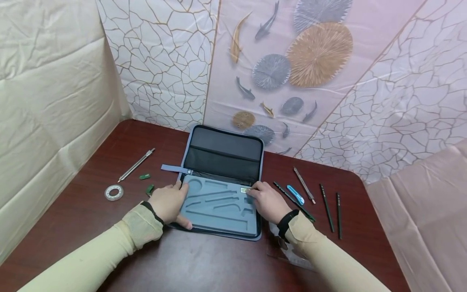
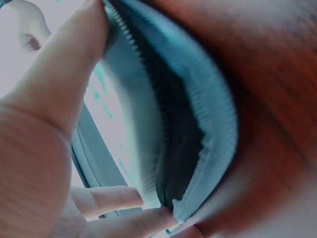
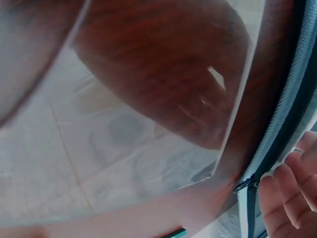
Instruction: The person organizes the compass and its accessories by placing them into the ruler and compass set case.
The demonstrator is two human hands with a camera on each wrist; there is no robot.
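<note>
A zip case (image 1: 262,178) lies unfolded, with a grey-blue moulded tray (image 1: 219,223) in its front half. The left hand (image 1: 168,202) rests along the tray's left side, its thumb at the front edge; in the left wrist view the hand (image 2: 44,129) spans the tray edge beside the zip (image 2: 161,114). At the tray's upper right, fingertips of the right hand (image 1: 268,200) touch a small pale piece (image 1: 245,190) and partly cover it. Loosely bent fingers of the right hand (image 3: 292,191) show by the case's zip edge (image 3: 282,109) in the right wrist view.
Left of the case lie a compass (image 1: 136,165), a round white disc (image 1: 114,192) and small green pieces (image 1: 144,177). To the right are several dark pencils (image 1: 327,209), a blue cutter (image 1: 295,194) and a slim clear-bodied tool (image 1: 304,184). Clear plastic sheets (image 1: 292,253) lie under the right forearm.
</note>
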